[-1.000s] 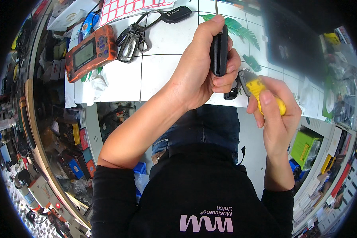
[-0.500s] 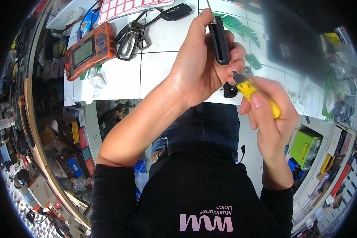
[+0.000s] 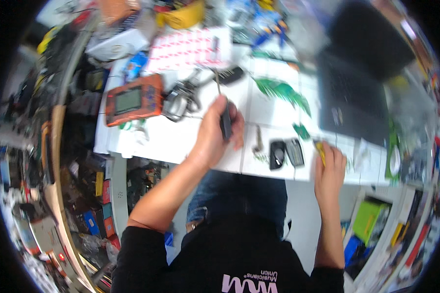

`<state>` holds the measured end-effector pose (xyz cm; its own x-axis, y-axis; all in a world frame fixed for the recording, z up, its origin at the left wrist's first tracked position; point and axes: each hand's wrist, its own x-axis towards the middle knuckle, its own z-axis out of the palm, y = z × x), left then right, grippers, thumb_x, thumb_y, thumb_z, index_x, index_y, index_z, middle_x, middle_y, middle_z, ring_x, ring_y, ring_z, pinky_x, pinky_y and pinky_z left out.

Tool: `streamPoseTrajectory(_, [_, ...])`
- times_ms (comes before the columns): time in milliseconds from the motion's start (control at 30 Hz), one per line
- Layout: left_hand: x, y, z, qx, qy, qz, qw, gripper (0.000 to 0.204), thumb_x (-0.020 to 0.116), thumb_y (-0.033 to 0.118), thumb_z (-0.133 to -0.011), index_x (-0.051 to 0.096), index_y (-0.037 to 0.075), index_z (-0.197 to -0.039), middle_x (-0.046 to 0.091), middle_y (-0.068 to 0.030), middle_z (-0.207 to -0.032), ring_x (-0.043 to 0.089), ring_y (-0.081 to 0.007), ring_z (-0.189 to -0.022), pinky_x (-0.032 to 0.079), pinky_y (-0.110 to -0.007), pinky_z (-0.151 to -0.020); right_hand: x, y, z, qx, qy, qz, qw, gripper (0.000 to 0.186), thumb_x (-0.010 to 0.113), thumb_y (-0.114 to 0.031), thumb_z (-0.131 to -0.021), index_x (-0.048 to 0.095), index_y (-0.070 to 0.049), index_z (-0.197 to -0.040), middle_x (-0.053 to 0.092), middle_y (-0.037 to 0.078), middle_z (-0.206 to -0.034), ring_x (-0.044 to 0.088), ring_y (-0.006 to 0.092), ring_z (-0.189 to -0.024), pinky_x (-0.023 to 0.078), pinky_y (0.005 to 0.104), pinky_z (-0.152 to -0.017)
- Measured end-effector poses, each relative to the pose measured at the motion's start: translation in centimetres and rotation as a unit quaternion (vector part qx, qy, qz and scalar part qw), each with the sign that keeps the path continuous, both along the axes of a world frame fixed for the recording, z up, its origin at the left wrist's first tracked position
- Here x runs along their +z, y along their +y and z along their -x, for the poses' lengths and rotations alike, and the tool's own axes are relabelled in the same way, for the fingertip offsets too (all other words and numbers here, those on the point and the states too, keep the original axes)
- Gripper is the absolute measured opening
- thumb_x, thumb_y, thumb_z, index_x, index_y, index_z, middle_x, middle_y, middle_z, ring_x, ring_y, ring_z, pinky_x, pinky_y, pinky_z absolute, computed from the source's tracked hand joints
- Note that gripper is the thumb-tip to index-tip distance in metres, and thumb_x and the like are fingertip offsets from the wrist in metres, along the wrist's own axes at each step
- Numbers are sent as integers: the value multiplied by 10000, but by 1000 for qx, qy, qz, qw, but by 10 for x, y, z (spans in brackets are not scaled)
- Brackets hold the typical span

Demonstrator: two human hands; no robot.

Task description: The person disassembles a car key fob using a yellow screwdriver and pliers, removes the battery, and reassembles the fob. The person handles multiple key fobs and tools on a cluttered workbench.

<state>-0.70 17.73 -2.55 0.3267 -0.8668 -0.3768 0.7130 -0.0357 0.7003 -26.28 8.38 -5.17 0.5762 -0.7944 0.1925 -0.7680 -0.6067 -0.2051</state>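
We are clasping the key (image 3: 225, 126) in left hand (image 3: 212, 136), the yellow tool (image 3: 320, 152) in right hand (image 3: 331, 168) — a loose grip could be dropping either.

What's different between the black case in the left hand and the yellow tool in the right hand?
The black case is dark, but the yellow tool is bright. A thin metal strip sticks out from the black case, past the left hand, while the right hand hides much of the yellow tool. Both are alike in being held in a hand.
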Motion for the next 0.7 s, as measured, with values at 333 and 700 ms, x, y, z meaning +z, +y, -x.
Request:
streamPoseTrajectory(333, [-43, 58, -38, 92, -270, -12, 958, 339, 419, 379, -918, 383, 50, -846, 431, -50, -703, 415, -100, -548, 397, -249, -428, 36, -24, -31, 63, -109, 115, 985, 344, 560, -86, -824, 551, -35, -1164, 502, 163, -1133, 439, 311, -1048, 344, 406, -895])
streamPoseTrajectory(700, [-59, 54, -44, 72, -286, -24, 955, 362, 507, 390, -875, 411, 40, -876, 438, -37, -692, 431, -99, -546, 385, -237, -425, 127, -149, -386, 171, -251, -172, 937, 409, 587, -307, -838, 556, -41, -1147, 657, 151, -851, 641, 223, -664, 486, 349, -626])
